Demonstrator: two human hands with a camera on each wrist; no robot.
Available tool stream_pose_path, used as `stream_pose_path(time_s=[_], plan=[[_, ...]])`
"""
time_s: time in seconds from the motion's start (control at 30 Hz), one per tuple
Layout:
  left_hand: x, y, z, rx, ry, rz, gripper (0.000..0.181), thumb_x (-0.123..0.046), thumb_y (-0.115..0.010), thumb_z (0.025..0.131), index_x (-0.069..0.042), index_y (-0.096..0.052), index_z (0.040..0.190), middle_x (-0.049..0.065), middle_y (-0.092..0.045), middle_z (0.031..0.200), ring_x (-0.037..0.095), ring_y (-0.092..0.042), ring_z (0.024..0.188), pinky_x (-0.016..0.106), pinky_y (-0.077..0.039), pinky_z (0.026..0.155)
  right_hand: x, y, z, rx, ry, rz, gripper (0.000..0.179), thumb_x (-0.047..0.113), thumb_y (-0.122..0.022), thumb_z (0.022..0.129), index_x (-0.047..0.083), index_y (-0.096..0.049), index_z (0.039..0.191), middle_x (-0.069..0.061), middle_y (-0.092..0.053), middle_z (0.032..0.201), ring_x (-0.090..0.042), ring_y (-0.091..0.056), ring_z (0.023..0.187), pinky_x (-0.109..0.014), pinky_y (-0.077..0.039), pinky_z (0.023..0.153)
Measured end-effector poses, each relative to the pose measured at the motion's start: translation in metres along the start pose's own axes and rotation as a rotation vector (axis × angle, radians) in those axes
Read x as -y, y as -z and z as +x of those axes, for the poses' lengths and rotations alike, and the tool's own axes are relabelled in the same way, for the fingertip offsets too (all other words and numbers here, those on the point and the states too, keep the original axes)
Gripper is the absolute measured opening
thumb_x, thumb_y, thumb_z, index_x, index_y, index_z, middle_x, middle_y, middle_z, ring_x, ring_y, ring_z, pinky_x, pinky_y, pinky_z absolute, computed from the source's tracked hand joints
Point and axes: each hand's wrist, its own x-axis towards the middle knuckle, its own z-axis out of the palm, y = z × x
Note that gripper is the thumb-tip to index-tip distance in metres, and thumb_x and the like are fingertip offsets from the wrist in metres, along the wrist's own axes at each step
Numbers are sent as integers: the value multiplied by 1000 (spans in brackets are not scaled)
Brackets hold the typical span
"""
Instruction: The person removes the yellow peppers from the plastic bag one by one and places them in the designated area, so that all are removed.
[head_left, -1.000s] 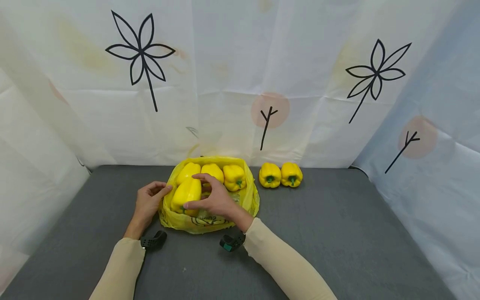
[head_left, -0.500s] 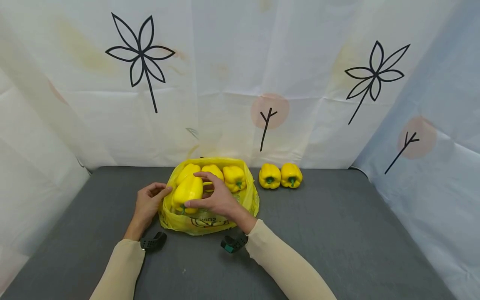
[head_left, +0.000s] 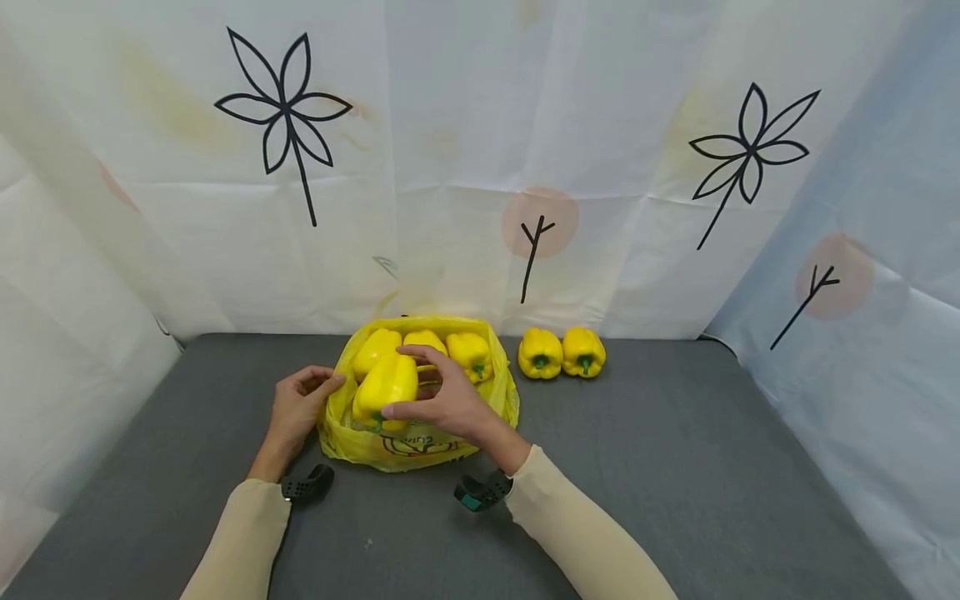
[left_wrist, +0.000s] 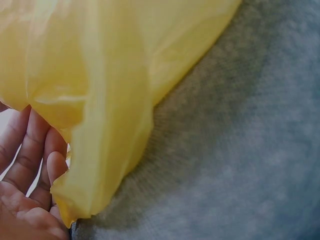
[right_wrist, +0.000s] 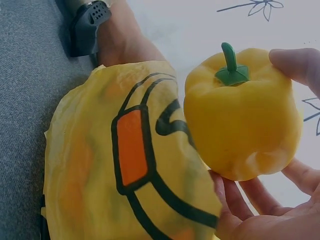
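Observation:
A yellow bell pepper [head_left: 385, 389] with a green stem is gripped by my right hand [head_left: 461, 410], thumb on one side and fingers on the other. It overlaps the open mouth of a yellow plastic bag [head_left: 348, 446] in the head view. Seen from the right wrist, the held pepper [right_wrist: 240, 125] is beside the bag's printed side [right_wrist: 125, 150]. My left hand [head_left: 294, 412] pinches the bag's left rim between thumb and fingers. In the left wrist view, part of the left hand [left_wrist: 30, 160] is hidden behind the bag's plastic [left_wrist: 110, 100]. Three more yellow peppers [head_left: 469, 356] lie inside the bag.
Two yellow bell peppers [head_left: 540, 353] stand side by side on the grey table [head_left: 637, 467], right of the bag. A white curtain [head_left: 450, 150] with plant drawings rises behind the table's back edge. More curtain hangs at both sides.
My right hand has shifted a little to the right, carrying the pepper with it and tilting it slightly. My left hand stays at the bag's rim.

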Motion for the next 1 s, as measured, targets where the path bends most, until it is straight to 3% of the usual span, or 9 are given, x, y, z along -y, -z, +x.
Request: stream_pose_path(time_s=[0.17,1.0], plan=[[2,0,0,0,6,0,36,-24,-71,98,10,-66,112,-7,-66,89,9,-60,82,20,-51,71,2,5,-5,5,16,14,76,16,-83,86,12,-45,151,-4,-49,143,-33,-55,121,-36,-53,95],[1,0,1,-11,21,8,36,-24,-71,98,9,-66,111,-7,-66,91,8,-60,84,19,-51,73,3,35,-29,25,22,6,80,14,-83,85,12,-42,154,-9,-45,147,-30,-57,122,-41,-53,95]])
